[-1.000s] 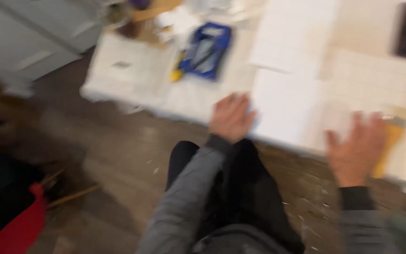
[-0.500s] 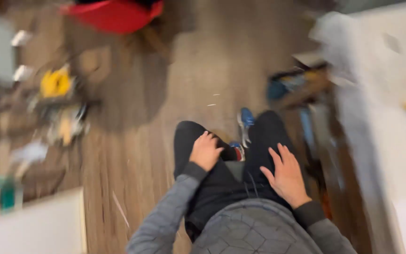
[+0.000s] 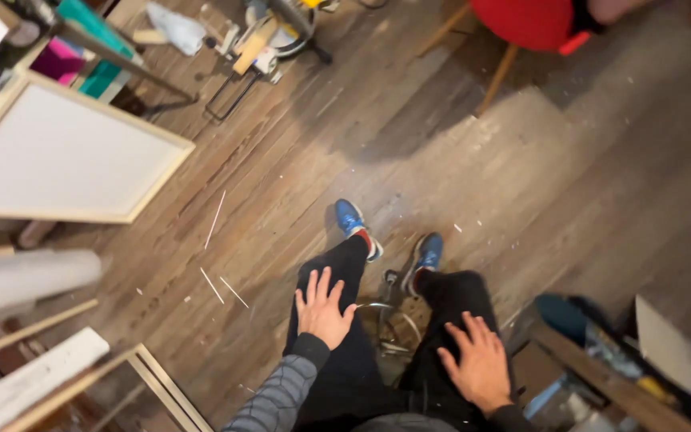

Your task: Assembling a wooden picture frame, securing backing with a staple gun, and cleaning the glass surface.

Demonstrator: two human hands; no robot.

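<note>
In the head view the person sits with both palms laid flat on their own thighs. The left hand (image 3: 321,308) rests on the left thigh (image 3: 337,276), clad in black trousers, a little below the picture's centre; its fingers are straight, slightly spread and point toward 12 o'clock, holding nothing. The grey quilted sleeve (image 3: 277,396) runs from its wrist toward 7 o'clock. The right hand (image 3: 477,364) lies on the right thigh (image 3: 461,300), at about 4 o'clock from the left hand and well apart from it; its fingers are spread, point toward 11 o'clock, and grip nothing.

Between the knees a metal stool footring (image 3: 389,320) shows, just beside the left hand at its 3 o'clock. Beyond the knees, toward 12 o'clock, sit two blue shoes: the left shoe (image 3: 351,218) and the right shoe (image 3: 428,250), both on the worn wooden plank floor (image 3: 537,184), which is speckled with pale chips and thin splinters.

At 10 o'clock in the frame a white panel in a pale wood frame (image 3: 57,156) leans tilted. At 12 o'clock, near the top edge, a red chair seat (image 3: 525,20) stands on wooden legs. Near 11 o'clock lies a clutter of tools and a black wire stand (image 3: 237,88). At 8 o'clock are white boards and a wood frame (image 3: 149,376). At 4 o'clock a cluttered low shelf (image 3: 601,352) is blurred.
</note>
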